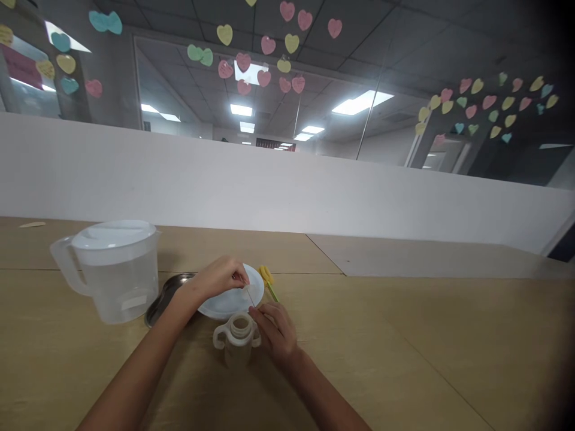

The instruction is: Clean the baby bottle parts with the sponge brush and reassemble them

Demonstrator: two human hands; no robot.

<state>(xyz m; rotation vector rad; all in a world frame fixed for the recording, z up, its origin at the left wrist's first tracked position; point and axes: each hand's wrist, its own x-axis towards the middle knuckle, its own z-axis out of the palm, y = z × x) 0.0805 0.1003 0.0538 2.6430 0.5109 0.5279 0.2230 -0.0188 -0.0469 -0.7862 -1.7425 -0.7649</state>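
Note:
My left hand [227,276] is closed in a pinch over the plate, on a small translucent whitish piece [247,288] whose kind I cannot make out. A thin pale stick [251,299] runs from that piece down to my right hand [276,332], whose thumb and fingers close on its lower end. Just left of the right hand stands an upright baby bottle [238,344] with two side handles and an open mouth. Behind it lies a white plate [215,309], partly covered by my left hand and forearm.
At the left stands a clear lidded pitcher [121,275]. A metal kidney-shaped tray [159,302] lies between it and the plate, partly behind my left forearm. A yellow and green utensil [268,281] rests right of the plate. A low white wall [269,194] borders the table [404,335].

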